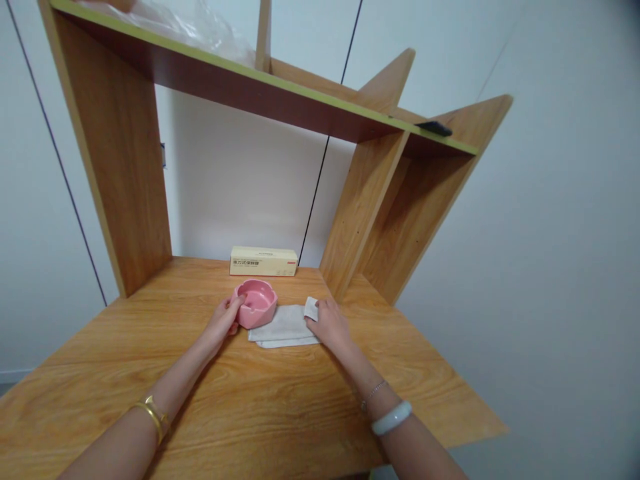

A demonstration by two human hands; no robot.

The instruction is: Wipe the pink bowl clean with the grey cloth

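A pink ashtray (258, 297) with a notched rim is gripped at its left side by my left hand (226, 319), the thumb over the rim. It is tilted a little, and its lower right side is over or against a folded light grey cloth (286, 325). My right hand (330, 324) is closed on the cloth's right end, where a corner is lifted between thumb and fingers. The rest of the cloth lies on the wooden desk (260, 400).
Behind the ashtray stands a long cream box (263, 261) with printed characters. A wooden upright panel (367, 207) rises at the back right. Overhead, a shelf (220, 63) carries clear plastic wrapping (195, 30) and a dark flat object (434, 127).
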